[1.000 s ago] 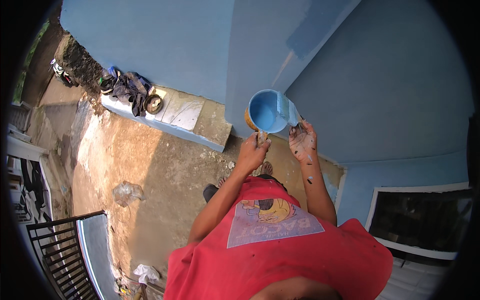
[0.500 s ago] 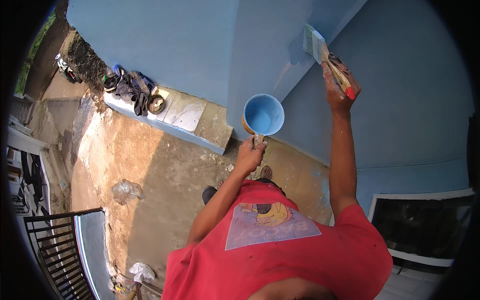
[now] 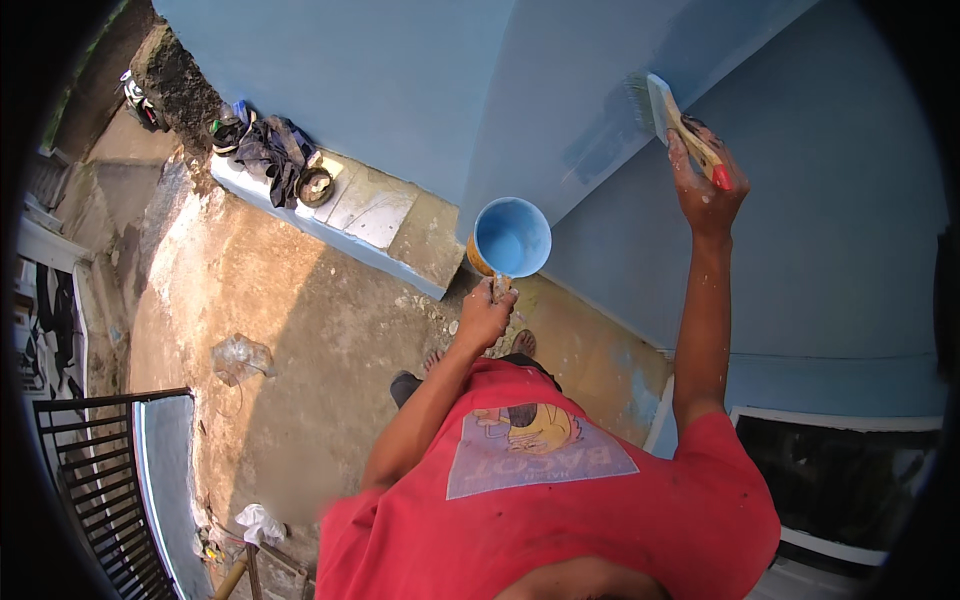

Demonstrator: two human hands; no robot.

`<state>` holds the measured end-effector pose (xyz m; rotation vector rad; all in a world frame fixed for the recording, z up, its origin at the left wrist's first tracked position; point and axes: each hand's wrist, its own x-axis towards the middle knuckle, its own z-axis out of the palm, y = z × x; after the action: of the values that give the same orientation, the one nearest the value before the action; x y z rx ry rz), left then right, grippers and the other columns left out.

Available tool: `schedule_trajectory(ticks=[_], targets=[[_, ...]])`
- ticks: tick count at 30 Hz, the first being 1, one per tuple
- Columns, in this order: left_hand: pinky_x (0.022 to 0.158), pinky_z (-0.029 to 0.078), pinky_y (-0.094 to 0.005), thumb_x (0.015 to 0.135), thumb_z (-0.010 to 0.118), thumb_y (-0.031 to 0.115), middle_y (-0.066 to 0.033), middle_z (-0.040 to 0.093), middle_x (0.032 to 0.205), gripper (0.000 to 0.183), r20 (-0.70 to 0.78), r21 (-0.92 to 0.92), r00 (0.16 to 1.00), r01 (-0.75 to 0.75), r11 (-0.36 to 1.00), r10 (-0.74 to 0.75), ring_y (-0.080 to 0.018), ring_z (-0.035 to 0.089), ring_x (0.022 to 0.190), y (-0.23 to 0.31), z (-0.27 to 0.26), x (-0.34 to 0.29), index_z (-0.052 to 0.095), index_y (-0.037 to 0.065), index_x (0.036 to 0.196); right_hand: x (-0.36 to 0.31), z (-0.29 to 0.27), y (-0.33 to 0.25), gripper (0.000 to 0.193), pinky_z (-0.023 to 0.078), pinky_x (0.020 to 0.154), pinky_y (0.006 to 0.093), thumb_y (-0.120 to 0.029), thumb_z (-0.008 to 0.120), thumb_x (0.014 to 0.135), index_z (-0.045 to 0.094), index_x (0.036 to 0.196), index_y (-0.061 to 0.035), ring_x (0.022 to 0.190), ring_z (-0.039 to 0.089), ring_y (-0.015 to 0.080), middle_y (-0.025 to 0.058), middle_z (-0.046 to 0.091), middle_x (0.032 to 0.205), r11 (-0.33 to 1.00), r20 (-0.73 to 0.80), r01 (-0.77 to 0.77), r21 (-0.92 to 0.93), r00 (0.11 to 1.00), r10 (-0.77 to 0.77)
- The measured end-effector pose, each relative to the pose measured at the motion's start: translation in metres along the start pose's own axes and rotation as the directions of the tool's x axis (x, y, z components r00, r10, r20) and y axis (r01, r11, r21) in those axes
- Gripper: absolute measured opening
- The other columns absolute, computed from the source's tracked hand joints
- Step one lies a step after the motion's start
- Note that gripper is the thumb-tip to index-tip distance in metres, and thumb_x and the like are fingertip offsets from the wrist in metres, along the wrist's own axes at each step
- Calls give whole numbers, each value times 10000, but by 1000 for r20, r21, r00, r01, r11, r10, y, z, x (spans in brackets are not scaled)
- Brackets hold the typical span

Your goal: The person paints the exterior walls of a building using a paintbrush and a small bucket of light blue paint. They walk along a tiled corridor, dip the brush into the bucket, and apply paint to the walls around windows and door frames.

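- Blue wall (image 3: 370, 100), with a darker blue patch (image 3: 600, 150) beside its slanting edge; a dark, white-framed window (image 3: 830, 470) at lower right.
- The right hand (image 3: 708, 190) is closed around the handle of a paintbrush (image 3: 664, 108), its bristles against the wall near the patch.
- The left hand (image 3: 484, 318) grips the handle of a cup (image 3: 478, 256) of blue paint, in front of the wall.
- A low ledge (image 3: 365, 212) juts out along the wall's foot, bearing dark cloth (image 3: 268, 150) and a small bowl (image 3: 316, 188).
- Clear plastic (image 3: 240, 358) lies on the stained ground (image 3: 320, 400); a dark railing (image 3: 100, 480) stands at lower left.
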<state>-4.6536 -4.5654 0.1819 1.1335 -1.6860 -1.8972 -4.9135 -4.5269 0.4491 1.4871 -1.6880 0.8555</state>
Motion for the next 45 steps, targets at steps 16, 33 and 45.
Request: schedule_trajectory(ticks=[16, 33, 45], targets=[[757, 552, -476, 928, 678, 307, -260, 722, 915, 437, -7, 4, 996, 84, 996, -84, -395, 725, 830, -9, -10, 4, 620, -59, 1160, -26, 2, -1, 138, 643, 689, 400, -67, 810, 832, 740, 946, -36, 834, 743, 307, 92, 755, 928, 960, -56, 203, -193, 974, -217], [796, 541, -492, 938, 668, 329, -279, 719, 952, 455, -41, 52, 998, 42, 998, -40, -438, 713, 895, -19, -16, 1, 617, -63, 1162, -89, 40, 1, 205, 623, 770, 405, -98, 796, 835, 731, 1003, 0, 887, 742, 317, 158, 757, 1029, 994, 3, 91, -67, 996, -91], [685, 551, -452, 934, 685, 300, -225, 716, 825, 436, -78, 33, 995, 71, 997, -69, -337, 721, 730, -18, -24, -4, 622, -62, 1168, -182, 122, 36, 194, 605, 749, 406, -116, 755, 850, 738, 1021, -24, 878, 722, 318, 130, 733, 1062, 993, 359, 16, 119, 932, -58]])
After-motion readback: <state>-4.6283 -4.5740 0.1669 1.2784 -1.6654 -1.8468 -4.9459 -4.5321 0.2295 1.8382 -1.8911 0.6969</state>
